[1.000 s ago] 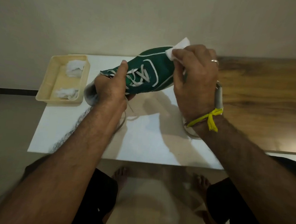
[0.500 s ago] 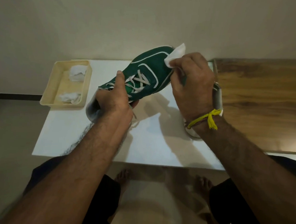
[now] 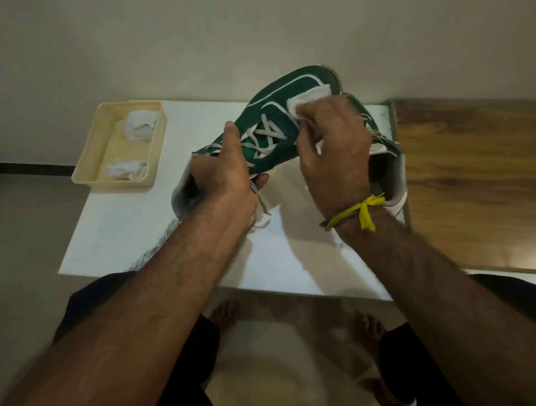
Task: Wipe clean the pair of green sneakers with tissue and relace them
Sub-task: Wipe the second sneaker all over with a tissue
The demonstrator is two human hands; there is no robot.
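My left hand (image 3: 223, 175) grips a green sneaker (image 3: 275, 109) by its heel end and holds it above the white table (image 3: 288, 266), toe pointing up and away. White laces cross its front. My right hand (image 3: 333, 144) presses a folded white tissue (image 3: 307, 100) against the toe area of that sneaker. The second green sneaker (image 3: 388, 160) lies on the table behind my right hand, mostly hidden by it.
A cream plastic tray (image 3: 89, 160) holding two crumpled tissues sits at the table's back left. A wooden surface (image 3: 481, 184) adjoins the table on the right. A wall runs close behind. My knees and bare feet show below the front edge.
My right hand and the tissue have slid from the sneaker's toe tip down onto the top of the toe. The second sneaker has come into sight behind my right hand.
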